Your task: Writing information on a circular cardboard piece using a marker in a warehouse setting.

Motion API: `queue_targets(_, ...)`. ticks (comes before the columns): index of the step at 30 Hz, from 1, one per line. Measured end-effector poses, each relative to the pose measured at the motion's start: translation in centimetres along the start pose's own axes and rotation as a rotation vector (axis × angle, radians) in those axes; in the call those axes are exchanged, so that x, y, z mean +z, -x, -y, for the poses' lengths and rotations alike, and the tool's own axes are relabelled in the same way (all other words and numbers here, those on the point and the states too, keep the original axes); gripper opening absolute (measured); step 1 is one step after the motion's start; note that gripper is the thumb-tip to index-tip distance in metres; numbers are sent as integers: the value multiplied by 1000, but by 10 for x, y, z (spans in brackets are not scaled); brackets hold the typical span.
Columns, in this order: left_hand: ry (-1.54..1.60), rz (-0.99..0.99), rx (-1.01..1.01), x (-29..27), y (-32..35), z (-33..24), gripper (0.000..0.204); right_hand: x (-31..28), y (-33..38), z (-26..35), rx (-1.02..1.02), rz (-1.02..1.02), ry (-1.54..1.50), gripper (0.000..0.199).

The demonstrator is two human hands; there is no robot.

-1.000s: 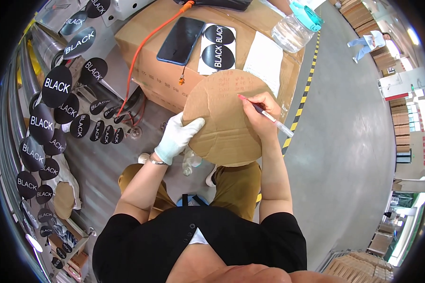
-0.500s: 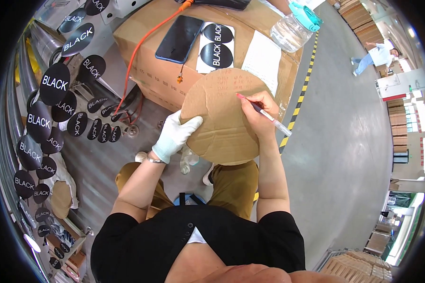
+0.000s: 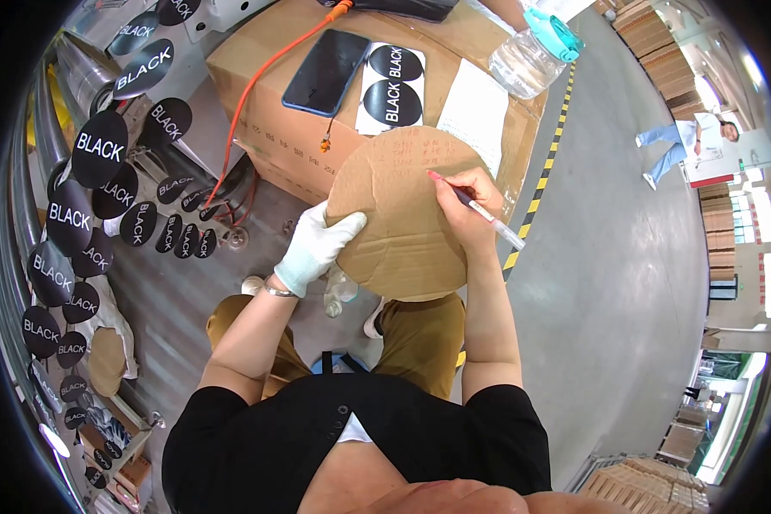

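A round brown cardboard disc (image 3: 403, 231) is held up over my lap, leaning by the near side of a large carton. My left hand (image 3: 321, 244), in a white glove, grips its left edge, thumb on the front and fingers hidden behind. Bare, my right hand (image 3: 469, 206) pinches a pen (image 3: 480, 211) with a reddish tip and clear barrel end. The tip touches the upper right part of the disc, just below several rows of red handwriting (image 3: 415, 152).
On the carton (image 3: 265, 128) lie a dark phone (image 3: 326, 73), a sheet of round black stickers (image 3: 392, 90), white paper (image 3: 471, 111) and a teal-lidded bottle (image 3: 527, 64). An orange cable (image 3: 253, 81) crosses it. Black round stickers (image 3: 100, 147) cover machinery at left. A person (image 3: 690, 141) walks at far right.
The person at far right has come nearer along the floor. My hands, the disc and the pen stay almost in place, with only a slight shift.
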State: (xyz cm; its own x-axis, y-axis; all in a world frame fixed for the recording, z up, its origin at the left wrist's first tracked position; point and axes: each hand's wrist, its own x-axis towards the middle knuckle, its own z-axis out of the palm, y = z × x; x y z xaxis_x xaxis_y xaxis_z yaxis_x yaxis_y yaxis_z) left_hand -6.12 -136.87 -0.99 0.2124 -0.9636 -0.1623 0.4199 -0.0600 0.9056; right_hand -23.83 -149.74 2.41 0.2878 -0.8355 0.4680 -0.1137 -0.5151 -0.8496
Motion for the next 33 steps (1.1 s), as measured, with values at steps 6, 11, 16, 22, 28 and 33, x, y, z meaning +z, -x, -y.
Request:
queue_targets(6,-3,-3,0,-1,0,0,30,-1,0,-2,21,34,23,13)
queue_targets(11,2,-1,10,0,0,0,30,0,1,-1,22,-10,28,14)
queue_targets(16,-7,-7,5,0,0,0,30,-4,1,-3,14,56,30,15)
queue_targets(22,-24,-17,-3,0,0,-1,31,-5,1,-3,-1,65,57,17)
queue_targets(28,-13,-5,6,0,0,-1,31,-3,0,-2,2,42,-5,15)
queue_targets(33,-20,-3,2,0,1,-3,31,-3,1,-3,49,51,-4,15)
